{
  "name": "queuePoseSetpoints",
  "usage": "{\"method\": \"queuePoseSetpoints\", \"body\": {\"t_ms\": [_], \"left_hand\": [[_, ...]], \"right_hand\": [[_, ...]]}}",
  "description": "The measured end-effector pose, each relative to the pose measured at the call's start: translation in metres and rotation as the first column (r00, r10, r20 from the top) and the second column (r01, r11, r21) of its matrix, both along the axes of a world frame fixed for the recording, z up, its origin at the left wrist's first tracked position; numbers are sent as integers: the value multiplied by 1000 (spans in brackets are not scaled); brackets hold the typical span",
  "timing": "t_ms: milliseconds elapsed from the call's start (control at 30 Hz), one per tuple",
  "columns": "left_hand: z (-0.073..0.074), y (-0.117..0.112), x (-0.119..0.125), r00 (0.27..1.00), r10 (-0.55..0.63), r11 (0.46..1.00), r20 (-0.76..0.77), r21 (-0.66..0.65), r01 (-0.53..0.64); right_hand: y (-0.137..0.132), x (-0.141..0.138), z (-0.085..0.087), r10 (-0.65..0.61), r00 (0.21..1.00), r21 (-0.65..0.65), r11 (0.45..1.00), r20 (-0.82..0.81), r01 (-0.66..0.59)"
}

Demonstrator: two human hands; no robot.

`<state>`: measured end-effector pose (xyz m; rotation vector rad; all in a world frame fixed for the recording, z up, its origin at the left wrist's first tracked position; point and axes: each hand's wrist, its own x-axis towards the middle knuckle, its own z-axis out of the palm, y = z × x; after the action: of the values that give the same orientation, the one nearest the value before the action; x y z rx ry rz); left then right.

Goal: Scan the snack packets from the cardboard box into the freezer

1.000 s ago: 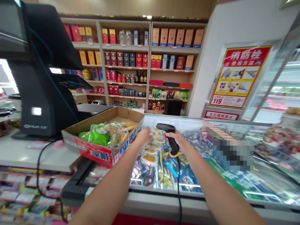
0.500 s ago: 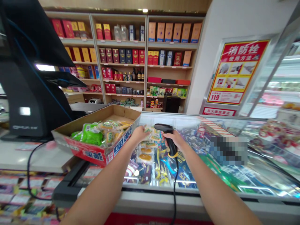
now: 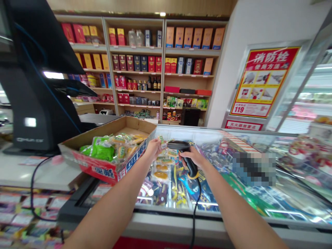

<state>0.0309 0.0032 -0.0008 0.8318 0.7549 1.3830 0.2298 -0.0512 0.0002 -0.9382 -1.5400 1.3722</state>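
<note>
One packet (image 3: pixel 162 141) in left hand (image 3: pixel 154 149), one barcode scanner (image 3: pixel 178 144) in right hand (image 3: pixel 190 158)

place: shop checkout | left: POS terminal (image 3: pixel 33 103) | centre: barcode scanner (image 3: pixel 187 157) | near: glass-top freezer (image 3: pixel 166 216) | far: shelves (image 3: pixel 192 51) of boxed goods

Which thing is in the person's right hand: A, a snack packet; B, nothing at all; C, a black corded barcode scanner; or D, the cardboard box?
C: the right hand is wrapped around the grip of the black corded barcode scanner.
</note>
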Motion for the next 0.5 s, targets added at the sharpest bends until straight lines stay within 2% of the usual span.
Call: {"method": "queuePoseSetpoints", "body": {"t_ms": [133, 500], "left_hand": [[2, -1, 2, 999, 34, 999, 8, -27, -34], [-4, 3, 1, 998, 40, 999, -41, -17, -40]], "right_hand": [[-3, -2, 2, -5, 1000, -24, 1000, 28, 5], [-4, -4, 4, 4, 999, -30, 1000, 51, -3]]}}
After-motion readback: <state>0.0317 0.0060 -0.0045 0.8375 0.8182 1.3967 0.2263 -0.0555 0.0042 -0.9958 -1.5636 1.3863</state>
